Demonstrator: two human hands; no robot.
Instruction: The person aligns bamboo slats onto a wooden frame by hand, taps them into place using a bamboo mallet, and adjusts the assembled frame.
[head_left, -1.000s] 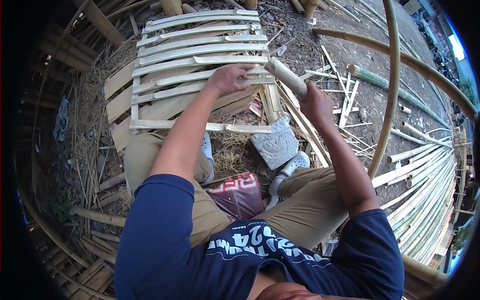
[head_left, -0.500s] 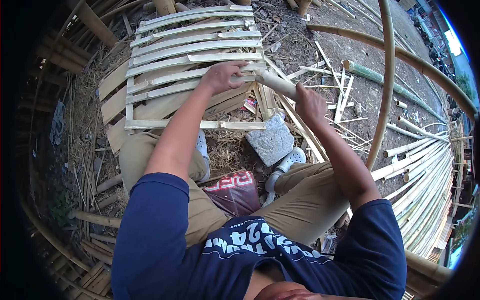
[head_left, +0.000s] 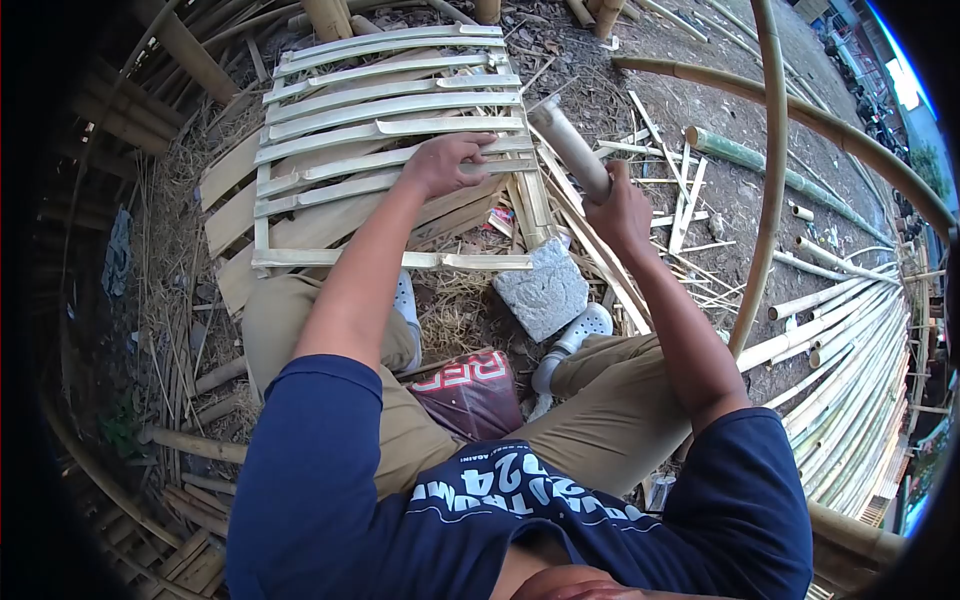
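A frame of pale bamboo slats lies before me, its slats side by side across two side strips. My left hand is at the right-hand ends of the slats, fingers closed around one bamboo slat. My right hand grips a short, thick wooden club by its lower end. The club is tilted up and stands apart from the slats, just right of the frame's side strip. Part of the held slat is hidden under my left fingers.
A grey stone block sits by my right shoe. Loose bamboo strips litter the ground to the right, near a pile of bamboo poles. An upright curved pole stands beyond my right arm. Wide boards lie under the frame.
My right hand has raised the wooden club from the slat ends, its head swinging up and right. My left hand stays on the slat, shifted very slightly. The frame sits slightly lower in view.
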